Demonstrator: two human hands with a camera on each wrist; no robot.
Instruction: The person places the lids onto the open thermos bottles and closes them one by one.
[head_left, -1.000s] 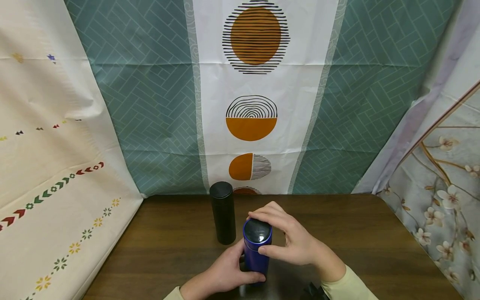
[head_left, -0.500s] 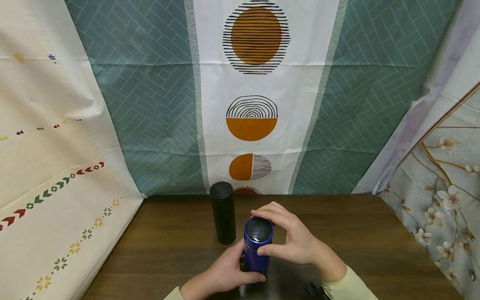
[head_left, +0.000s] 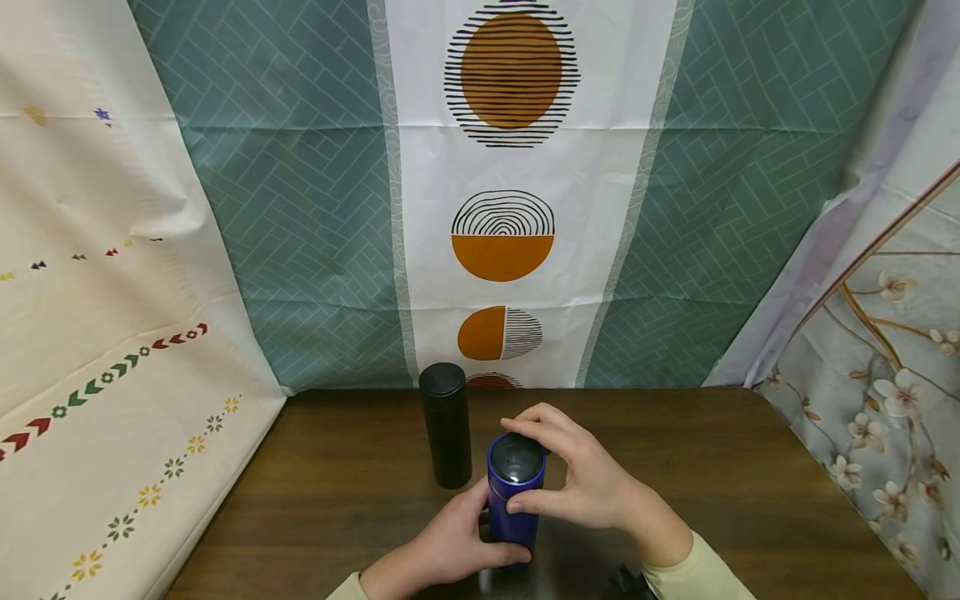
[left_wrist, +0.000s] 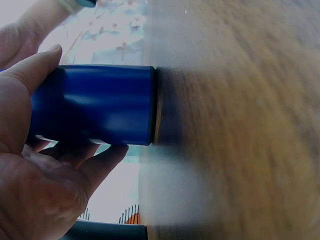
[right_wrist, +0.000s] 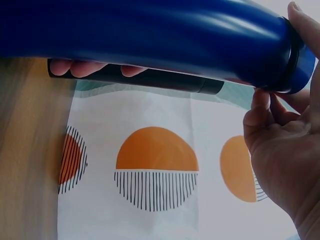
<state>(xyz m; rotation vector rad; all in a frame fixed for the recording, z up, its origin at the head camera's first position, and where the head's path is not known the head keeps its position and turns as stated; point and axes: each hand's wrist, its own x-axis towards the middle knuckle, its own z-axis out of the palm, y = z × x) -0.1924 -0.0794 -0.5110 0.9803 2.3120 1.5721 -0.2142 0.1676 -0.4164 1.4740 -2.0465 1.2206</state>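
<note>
A blue thermos flask [head_left: 513, 521] stands upright on the table near its front edge, its lid [head_left: 517, 459] dark and glossy on top with a blue rim. My left hand [head_left: 465, 542] grips the body low down, thumb in front and fingers behind. The flask's base is at the tabletop in the left wrist view. Around the lid curls my right hand [head_left: 581, 475], thumb on the near side and fingertips behind. A dark ring [right_wrist: 292, 55] shows between body and lid in the right wrist view. The far-side fingers are partly hidden by the flask.
Behind and left of the blue flask stands a black flask [head_left: 447, 433] with a flat top. Patterned cloths [head_left: 315, 208] hang behind the brown wooden table [head_left: 675, 433] and at both sides. A small dark object [head_left: 628, 583] lies by the right wrist at the bottom edge.
My right hand has turned slightly on the lid: the thumb slid left along the near side while the far fingertips shifted a little right. The left hand and black flask stayed in place.
</note>
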